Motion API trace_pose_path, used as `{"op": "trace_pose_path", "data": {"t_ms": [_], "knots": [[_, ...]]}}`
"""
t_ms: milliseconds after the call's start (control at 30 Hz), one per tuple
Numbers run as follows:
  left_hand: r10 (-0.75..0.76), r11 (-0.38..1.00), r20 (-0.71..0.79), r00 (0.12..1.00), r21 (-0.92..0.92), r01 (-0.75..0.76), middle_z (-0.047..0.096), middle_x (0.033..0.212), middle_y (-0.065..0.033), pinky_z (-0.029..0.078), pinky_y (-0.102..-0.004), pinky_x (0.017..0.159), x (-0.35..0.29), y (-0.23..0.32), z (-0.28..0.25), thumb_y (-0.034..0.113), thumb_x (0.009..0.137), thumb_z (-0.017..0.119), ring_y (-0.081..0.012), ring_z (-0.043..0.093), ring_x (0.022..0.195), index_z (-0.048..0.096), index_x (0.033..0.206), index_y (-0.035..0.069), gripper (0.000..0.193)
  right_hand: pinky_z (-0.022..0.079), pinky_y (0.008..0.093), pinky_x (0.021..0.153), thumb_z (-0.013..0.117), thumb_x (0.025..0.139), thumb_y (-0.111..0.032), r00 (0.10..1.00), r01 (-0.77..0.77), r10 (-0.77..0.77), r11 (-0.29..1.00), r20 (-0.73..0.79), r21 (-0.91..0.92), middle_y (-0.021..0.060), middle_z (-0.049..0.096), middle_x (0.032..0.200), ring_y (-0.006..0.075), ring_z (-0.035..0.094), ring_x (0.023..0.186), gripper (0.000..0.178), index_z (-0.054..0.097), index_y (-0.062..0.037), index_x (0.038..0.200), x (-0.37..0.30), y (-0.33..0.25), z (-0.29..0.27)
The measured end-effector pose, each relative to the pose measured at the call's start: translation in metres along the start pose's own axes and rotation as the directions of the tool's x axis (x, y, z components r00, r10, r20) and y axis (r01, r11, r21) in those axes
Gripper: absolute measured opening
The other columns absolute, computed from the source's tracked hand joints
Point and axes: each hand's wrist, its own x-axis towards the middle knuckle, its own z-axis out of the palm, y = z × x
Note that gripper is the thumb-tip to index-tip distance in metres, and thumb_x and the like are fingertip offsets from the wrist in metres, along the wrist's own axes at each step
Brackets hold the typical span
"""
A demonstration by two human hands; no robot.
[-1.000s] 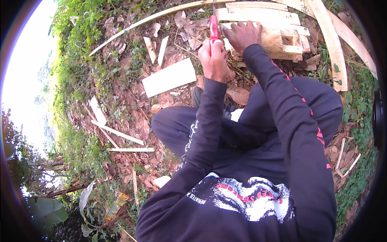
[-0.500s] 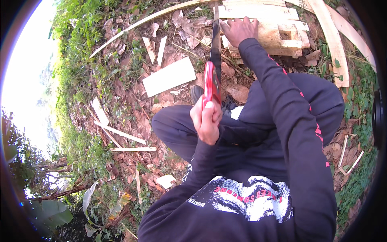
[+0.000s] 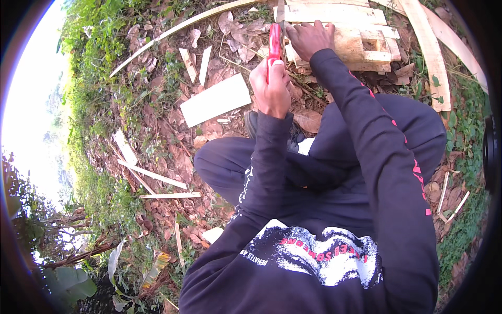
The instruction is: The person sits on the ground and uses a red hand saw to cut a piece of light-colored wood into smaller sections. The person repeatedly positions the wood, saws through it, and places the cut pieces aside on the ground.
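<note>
saw blade mostly hidden behind left hand gripping red handle.

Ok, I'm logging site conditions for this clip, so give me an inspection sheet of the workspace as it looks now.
Surface: bare ground covered in dry brown leaves, grass along the edges.
Job's things: red-handled saw, blade at the stacked wooden pieces.
Clutter: flat pale board, thin offcut strips, small wood chips, long curved slats.
Grippers: left hand closed on the saw handle; right hand pressed flat on the stacked wood.
Cables: nothing seen.
Surroundings: green undergrowth at left, large leaves lower left, bright sky beyond.
</note>
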Motion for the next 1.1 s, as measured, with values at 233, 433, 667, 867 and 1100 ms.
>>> {"op": "trace_pose_path", "data": {"t_ms": [233, 433, 667, 867, 1100], "knots": [[-0.095, 0.99, 0.001, 0.995, -0.103, 0.095, 0.04, 0.061, 0.0043, 0.023, -0.0202, 0.044, -0.116, 0.044, -0.028, 0.017, 0.094, 0.05, -0.0024, 0.033, 0.049, 0.048, 0.078, 0.003, 0.02, 0.029, 0.0544, 0.101, 0.027, 0.104, -0.049, 0.998, -0.043, 0.044, 0.999, 0.036, -0.028, 0.006, 0.07, 0.112, 0.0283, 0.057, 0.112, 0.056, 0.072, -0.018, 0.114, 0.004, 0.003, -0.002], [-0.103, 0.98, 0.018, 0.994, -0.167, 0.105, 0.042, 0.061, 0.0036, 0.024, -0.0195, 0.044, -0.139, 0.047, -0.039, 0.019, 0.093, 0.052, -0.0021, 0.033, 0.049, 0.052, 0.083, -0.002, 0.023, 0.03, 0.0562, 0.101, 0.03, 0.103, -0.048, 0.996, 0.059, -0.059, 0.998, -0.063, -0.008, 0.0048, 0.07, 0.11, 0.0274, 0.058, 0.11, 0.054, 0.073, -0.0155, 0.109, -0.005, 0.009, 0.004], [0.048, 0.998, -0.027, 0.998, 0.046, -0.047, 0.042, 0.057, 0.0038, 0.026, -0.0232, 0.043, 0.004, 0.002, 0.005, 0.013, 0.092, 0.05, -0.0043, 0.036, 0.047, 0.047, 0.069, 0.006, 0.024, 0.029, 0.0573, 0.102, 0.031, 0.103, -0.05, 0.999, 0.021, -0.021, 0.999, 0.025, -0.028, 0.0071, 0.071, 0.109, 0.0279, 0.059, 0.111, 0.055, 0.075, -0.0158, 0.106, 0.0, -0.002, 0.0], [-0.133, 0.988, -0.032, 0.991, -0.088, 0.129, 0.041, 0.063, 0.0055, 0.026, -0.0194, 0.045, -0.117, 0.04, -0.02, 0.014, 0.094, 0.051, -0.0015, 0.034, 0.05, 0.051, 0.083, 0.004, 0.015, 0.029, 0.0574, 0.102, 0.029, 0.103, -0.052, 0.999, -0.017, 0.018, 1.0, 0.039, -0.014, 0.0081, 0.07, 0.108, 0.0298, 0.059, 0.109, 0.057, 0.076, -0.0188, 0.106, 0.003, 0.005, -0.002], [-0.093, 0.978, 0.031, 0.995, -0.185, 0.098, 0.04, 0.062, 0.0045, 0.024, -0.0197, 0.044, -0.144, 0.048, -0.037, 0.018, 0.093, 0.051, -0.0017, 0.033, 0.05, 0.052, 0.086, -0.002, 0.022, 0.029, 0.0584, 0.103, 0.027, 0.104, -0.051, 0.999, 0.033, -0.033, 0.999, 0.002, -0.031, 0.0054, 0.069, 0.113, 0.0281, 0.058, 0.11, 0.058, 0.074, -0.0172, 0.111, 0.003, 0.012, 0.009]]}}
